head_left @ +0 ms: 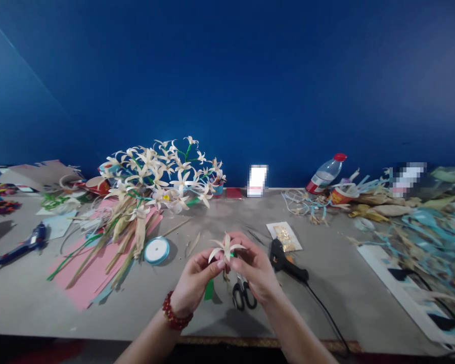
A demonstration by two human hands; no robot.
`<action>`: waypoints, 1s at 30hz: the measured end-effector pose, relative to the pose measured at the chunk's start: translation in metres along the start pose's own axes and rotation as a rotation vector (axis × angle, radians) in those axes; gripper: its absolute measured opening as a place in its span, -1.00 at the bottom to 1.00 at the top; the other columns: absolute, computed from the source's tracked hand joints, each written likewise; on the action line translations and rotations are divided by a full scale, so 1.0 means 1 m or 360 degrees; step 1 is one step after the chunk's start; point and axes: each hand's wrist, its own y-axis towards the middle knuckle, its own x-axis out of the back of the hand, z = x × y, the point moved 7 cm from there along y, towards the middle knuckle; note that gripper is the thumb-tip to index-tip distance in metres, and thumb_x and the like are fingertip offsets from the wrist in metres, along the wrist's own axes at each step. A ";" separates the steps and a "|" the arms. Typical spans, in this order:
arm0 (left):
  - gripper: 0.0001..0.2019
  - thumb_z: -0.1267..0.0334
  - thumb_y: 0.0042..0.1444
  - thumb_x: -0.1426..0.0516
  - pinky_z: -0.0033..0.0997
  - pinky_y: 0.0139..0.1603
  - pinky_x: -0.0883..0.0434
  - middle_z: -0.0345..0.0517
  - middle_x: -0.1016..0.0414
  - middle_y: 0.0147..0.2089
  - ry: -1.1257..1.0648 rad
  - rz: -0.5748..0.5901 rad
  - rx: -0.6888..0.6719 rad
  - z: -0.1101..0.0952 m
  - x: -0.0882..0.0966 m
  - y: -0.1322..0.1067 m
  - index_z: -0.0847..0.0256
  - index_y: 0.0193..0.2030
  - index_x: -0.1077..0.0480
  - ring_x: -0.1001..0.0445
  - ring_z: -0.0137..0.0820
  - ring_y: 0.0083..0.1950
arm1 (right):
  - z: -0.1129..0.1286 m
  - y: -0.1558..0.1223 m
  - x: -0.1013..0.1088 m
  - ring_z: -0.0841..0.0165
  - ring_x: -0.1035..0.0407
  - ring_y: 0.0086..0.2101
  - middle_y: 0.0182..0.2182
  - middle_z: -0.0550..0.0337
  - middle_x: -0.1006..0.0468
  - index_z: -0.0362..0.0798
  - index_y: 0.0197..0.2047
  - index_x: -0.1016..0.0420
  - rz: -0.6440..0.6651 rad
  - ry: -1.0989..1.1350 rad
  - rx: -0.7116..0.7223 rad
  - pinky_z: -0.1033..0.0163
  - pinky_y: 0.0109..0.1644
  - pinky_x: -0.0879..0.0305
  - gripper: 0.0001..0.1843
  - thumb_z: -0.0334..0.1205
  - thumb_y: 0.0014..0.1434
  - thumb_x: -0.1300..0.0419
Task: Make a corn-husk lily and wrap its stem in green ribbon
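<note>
"While the left hand point(199, 275) pinches the white flower point(227, 247) near its base, what is the right hand point(258, 270) doing?"

"Gripping it too, from the other side, though some fingertips are hidden. The flower is held up between both hands, above the table point(114, 319)."

"Which step would you call that?"

"Binding or shaping the base, I'd judge: a bit of green shows by the right thumb, and a green strip point(209, 289) hangs or lies just below the left hand; I can't tell which."

"What would the next move call for?"

"Probably one steady pinch, leaving the other hand free to turn or wrap, without bending the petals."

"And around them?"

"Scissors point(244, 292) just below, a black glue gun point(286, 262) to the right, a ribbon spool point(156, 250) to the left; farther back, a bunch of similar flowers point(147, 164)."
</note>
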 end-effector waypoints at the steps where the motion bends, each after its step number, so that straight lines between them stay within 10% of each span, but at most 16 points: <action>1: -0.88 0.26 0.10 -0.28 -0.47 -0.22 -0.32 -0.15 -0.45 -0.37 0.0061 -0.0041 -0.0056 -0.002 0.002 -0.001 0.26 -0.34 -0.50 -0.35 -0.43 -0.30 | 0.002 0.000 0.001 0.33 -0.34 -0.28 -0.22 0.16 -0.36 -0.04 -0.41 -0.47 -0.0022 -0.0061 0.0041 0.28 -0.28 -0.36 -0.77 -0.09 0.02 -0.38; 7: -0.90 0.25 0.10 -0.27 -0.46 -0.21 -0.33 -0.13 -0.46 -0.31 0.0306 -0.0166 -0.0334 -0.014 0.003 -0.005 0.23 -0.34 -0.50 -0.36 -0.39 -0.26 | 0.009 0.001 -0.001 0.28 -0.34 -0.21 -0.25 0.15 -0.39 -0.04 -0.44 -0.43 -0.0060 -0.0255 0.0127 0.20 -0.11 -0.32 -0.76 -0.09 0.05 -0.35; 30: -0.82 0.19 0.06 -0.30 -0.51 -0.27 -0.29 -0.20 -0.38 -0.38 -0.0158 -0.0231 -0.0101 0.002 0.002 -0.005 0.23 -0.39 -0.45 -0.29 -0.48 -0.34 | 0.013 -0.002 -0.008 0.37 -0.32 -0.39 -0.39 0.22 -0.41 -0.03 -0.44 -0.38 -0.0052 -0.0193 0.0114 0.28 -0.33 -0.33 -0.74 -0.11 0.09 -0.35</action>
